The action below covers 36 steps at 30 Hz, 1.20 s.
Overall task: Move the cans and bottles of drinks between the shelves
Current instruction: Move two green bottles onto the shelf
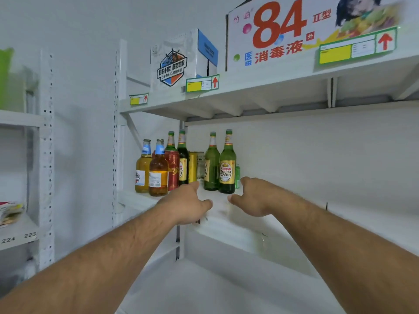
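White metal shelf (145, 201) against a pale wall, drinks grouped at its left end. Above, on the upper white shelf (260, 83): a white "BAHE BEER" carton (174, 62) and a large white "84" box (294, 32) printed with red Chinese characters. Amber glass bottles with blue neck labels (151, 171) leftmost; beside them a red can (172, 169), a gold can (193, 169), green glass bottles, one reading "Nanjing Beer" (227, 164). Left hand (188, 206) and right hand (254, 198) both spread, empty, just before the bottles, touching none. "223", "224" on the left rack's edge (18, 237).
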Each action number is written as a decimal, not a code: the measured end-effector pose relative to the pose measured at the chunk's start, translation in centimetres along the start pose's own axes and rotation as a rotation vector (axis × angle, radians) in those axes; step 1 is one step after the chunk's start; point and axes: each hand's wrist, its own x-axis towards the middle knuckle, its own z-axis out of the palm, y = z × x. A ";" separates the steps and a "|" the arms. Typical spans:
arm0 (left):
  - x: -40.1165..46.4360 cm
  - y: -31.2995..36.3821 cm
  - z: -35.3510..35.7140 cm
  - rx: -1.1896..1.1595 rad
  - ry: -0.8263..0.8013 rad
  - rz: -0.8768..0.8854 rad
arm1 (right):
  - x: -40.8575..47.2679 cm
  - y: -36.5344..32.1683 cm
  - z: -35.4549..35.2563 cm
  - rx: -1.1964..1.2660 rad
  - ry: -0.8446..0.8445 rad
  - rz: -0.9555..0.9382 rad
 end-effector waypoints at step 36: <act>23.3 -10.1 1.7 -0.315 -0.172 0.278 | 18.1 -7.2 5.9 -0.011 0.129 0.364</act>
